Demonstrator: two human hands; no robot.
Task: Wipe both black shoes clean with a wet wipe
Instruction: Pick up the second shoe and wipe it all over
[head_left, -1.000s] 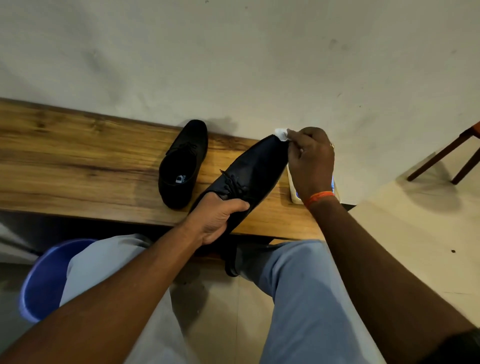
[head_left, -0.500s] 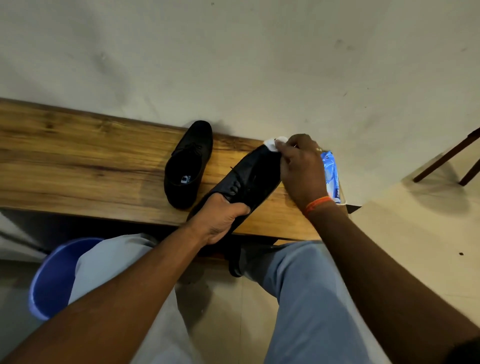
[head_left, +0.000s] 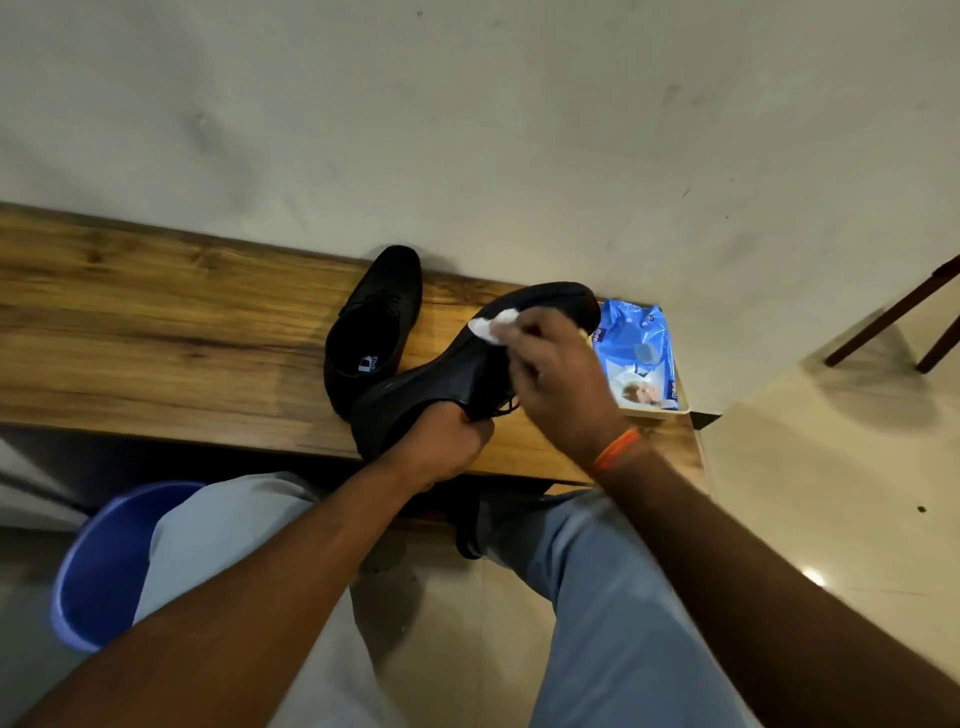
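1. Nearest the camera, the person's two forearms reach forward over grey-trousered knees, with a blue plastic bucket on the floor to the left.
2. The left hand is closed around the heel end of the held black shoe, tilting it on its side above the front edge of the wooden bench.
3. The right hand, blurred with motion, pinches a white wet wipe against the shoe's side near the toe.
4. To do this step well, the left hand should probably keep the heel firmly braced while the wipe travels in long strokes from toe to heel, and the shoe should be turned so every side gets covered, with a clean fold of the wipe brought round as it soils.
5. Farther back, the second black shoe stands upright on the bench, just beside the held one and untouched.
6. A blue wet-wipe packet lies on the bench's right end, near the wall.
7. Count: two shoes, one wipe in use, one packet, one bucket, two hands.
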